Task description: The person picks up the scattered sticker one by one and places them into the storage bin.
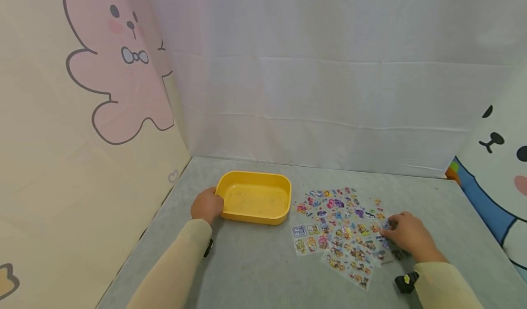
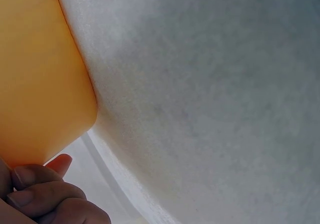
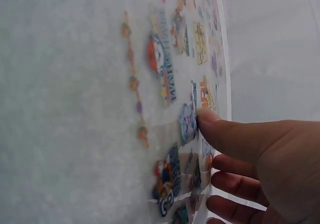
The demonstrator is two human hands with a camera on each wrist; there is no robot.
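At the middle-left of the table stands a shallow yellow plastic tray [image 1: 254, 219] with rounded corners and a bare inside. My left hand [image 1: 207, 206] grips its left side; in the left wrist view the curled fingers [image 2: 47, 196] sit close against the tray wall [image 2: 45, 84]. To the tray's right, several clear sticker sheets [image 1: 350, 254] with colourful cartoon prints lie overlapping. My right hand [image 1: 411, 235] is at the right edge of this spread, pinching a sticker sheet [image 3: 170, 174]. In the right wrist view its thumb presses on the printed side, with the fingers bent at the edge.
A grey cloth-covered table [image 1: 251, 272] carries everything. White curtain [image 1: 321, 94] hangs along its back edge. On the left is a cream cloth with a pink bear [image 1: 127, 71], on the right a white cartoon bear print [image 1: 498, 171].
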